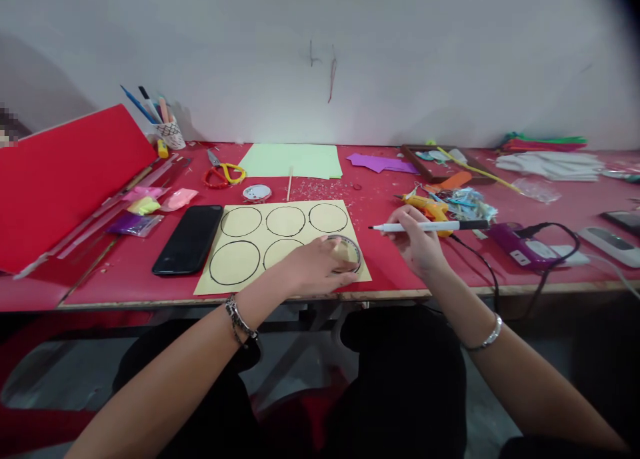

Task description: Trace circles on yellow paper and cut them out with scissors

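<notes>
We've got our left hand (320, 265) curled over a round ring (358, 251), holding it against the yellow sheet (207, 287) at the near right corner, probably so it can't slide. Our right hand (417, 242) pinches a white marker (425, 226) sideways, tip off the sheet, maybe avoiding stray ink. The phone (189, 240) hugs the left edge; can't tell if it's a paperweight.

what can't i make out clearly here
All in the head view:
Lower middle circle: partly covered by the left hand.
Round object: partly hidden by the same hand.
Red board: cut off by the left edge.
Purple device: label too small to read.
</notes>
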Demonstrator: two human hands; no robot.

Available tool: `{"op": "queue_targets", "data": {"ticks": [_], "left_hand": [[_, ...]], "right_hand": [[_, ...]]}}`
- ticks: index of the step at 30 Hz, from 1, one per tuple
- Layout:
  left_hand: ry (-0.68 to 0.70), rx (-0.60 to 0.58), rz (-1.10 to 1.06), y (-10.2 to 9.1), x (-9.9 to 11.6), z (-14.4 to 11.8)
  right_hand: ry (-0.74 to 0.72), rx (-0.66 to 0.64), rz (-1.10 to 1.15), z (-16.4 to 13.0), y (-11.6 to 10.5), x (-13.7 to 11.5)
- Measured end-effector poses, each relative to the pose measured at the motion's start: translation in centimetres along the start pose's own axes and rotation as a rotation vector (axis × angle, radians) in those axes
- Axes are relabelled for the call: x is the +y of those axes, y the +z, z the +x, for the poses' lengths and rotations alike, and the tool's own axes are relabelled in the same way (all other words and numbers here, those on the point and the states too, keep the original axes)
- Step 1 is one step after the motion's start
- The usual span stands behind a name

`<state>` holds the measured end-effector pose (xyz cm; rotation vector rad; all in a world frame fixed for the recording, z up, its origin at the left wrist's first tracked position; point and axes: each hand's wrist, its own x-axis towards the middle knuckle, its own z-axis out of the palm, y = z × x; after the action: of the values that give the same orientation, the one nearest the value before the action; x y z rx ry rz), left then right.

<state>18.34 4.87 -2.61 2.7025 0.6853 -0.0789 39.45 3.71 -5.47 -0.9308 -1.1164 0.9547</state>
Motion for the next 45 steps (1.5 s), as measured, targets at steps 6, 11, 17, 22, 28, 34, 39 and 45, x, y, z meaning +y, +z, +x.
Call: {"op": "queue_targets", "data": {"ticks": [6,11,17,22,28,34,39,45], "left_hand": [[-0.033,-0.077,0.056,-1.4,-0.1,0.6],[0.002,-0.112,0.202,-2.1,-0.4,0.5],[0.021,-0.169,0.299,-2.9,-2.3,1.1],[0.037,-0.147,0.251,-3.4,-3.8,1.6],[0.055,-0.141,0.186,-4.0,-4.1,2.2],[0.068,-0.179,0.270,-4.7,-3.6,3.3],[0.133,-0.207,0.284,-4.6,-4.2,3.8],[0.174,-0.189,0.158,-4.3,-5.1,3.3]], "right_hand": [[-0.008,0.049,0.017,-1.7,-0.1,-0.5],[-0.032,0.136,0.061,-4.2,0.4,-0.5],[-0.033,0.178,0.085,-5.8,0.6,-0.3],[-0.037,0.172,0.046,-6.4,0.9,-0.1],[-0.198,0.051,-0.469,-7.6,2.8,0.1],[-0.408,-0.249,-0.760,-7.9,5.5,1.4],[-0.419,-0.342,-0.789,-7.6,6.4,2.4],[-0.368,-0.262,-0.734,-5.9,7.0,2.2]]}}
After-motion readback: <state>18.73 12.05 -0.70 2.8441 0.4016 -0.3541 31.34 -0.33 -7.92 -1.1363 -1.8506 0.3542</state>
